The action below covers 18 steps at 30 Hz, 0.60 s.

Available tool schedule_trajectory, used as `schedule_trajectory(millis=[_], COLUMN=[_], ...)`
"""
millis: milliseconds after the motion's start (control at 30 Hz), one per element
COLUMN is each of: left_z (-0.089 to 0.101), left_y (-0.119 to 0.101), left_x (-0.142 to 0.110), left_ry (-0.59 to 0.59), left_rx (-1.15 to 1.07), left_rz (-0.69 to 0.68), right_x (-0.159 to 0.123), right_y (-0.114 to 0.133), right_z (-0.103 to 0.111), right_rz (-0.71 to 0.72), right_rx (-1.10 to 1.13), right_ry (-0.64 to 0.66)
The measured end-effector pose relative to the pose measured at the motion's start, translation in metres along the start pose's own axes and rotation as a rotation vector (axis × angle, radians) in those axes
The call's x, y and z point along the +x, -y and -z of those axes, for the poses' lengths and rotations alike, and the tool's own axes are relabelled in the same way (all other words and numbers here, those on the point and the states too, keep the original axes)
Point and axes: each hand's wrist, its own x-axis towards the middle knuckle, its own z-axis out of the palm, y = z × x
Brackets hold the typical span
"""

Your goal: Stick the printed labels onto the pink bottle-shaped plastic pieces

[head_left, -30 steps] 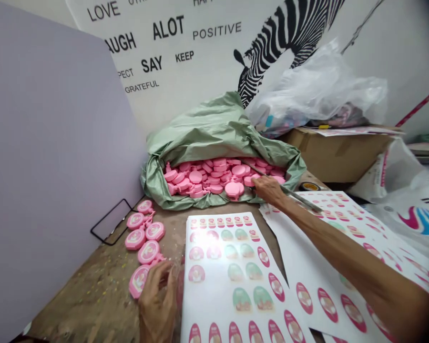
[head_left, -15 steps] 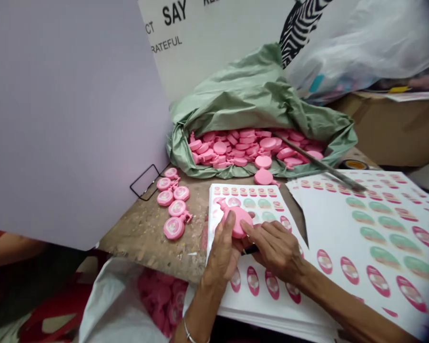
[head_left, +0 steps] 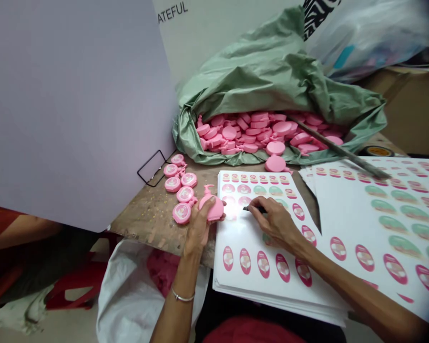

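The left hand [head_left: 199,221] grips a plain pink pump bottle [head_left: 211,208], thumb on its face and fingers beneath, with the pump pointing toward the far side of the desk [head_left: 148,205]. The bottle is over the left edge of the front sticker stack [head_left: 236,233], toward the desk's near edge. The right hand [head_left: 273,220] has its fingertips pinched on a thin dark tool [head_left: 247,208], whose tip points left above the top sheet's round pink stickers.

Left of the held bottle, six labelled bottles [head_left: 181,213] lie in a loose, staggered group, running from near the desk's near edge back toward a black wire frame [head_left: 150,169] by the pale purple panel [head_left: 78,105]. At the far side of the desk, a green sack [head_left: 250,81] lies open, full of pink bottles [head_left: 248,138]; a plain bottle [head_left: 275,164] lies just in front of its mouth. A long rod [head_left: 346,153] slants from the sack's opening over the right-hand sheets [head_left: 325,209]. Below the desk's near edge stands a white bag [head_left: 125,286] with pink items inside. At far left, another person's arm [head_left: 17,231] shows.
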Motion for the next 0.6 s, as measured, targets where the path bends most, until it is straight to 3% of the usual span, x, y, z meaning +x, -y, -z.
schedule_trajectory(millis=[200, 367, 600], left_z=[-0.007, -0.009, -0.007], left_y=[0.013, 0.021, 0.034], left_x=[0.031, 0.060, 0.067], left_ry=[0.099, 0.196, 0.208], left_rx=[0.008, 0.022, 0.048], left_rz=[-0.036, 0.020, 0.007], right_x=[0.002, -0.001, 0.004], right_y=[0.003, 0.000, -0.004], right_z=[-0.025, -0.031, -0.031], right_rz=[0.140, 0.258, 0.203], right_rx=[-0.204, -0.326, -0.170], right_ry=[-0.057, -0.125, -0.077])
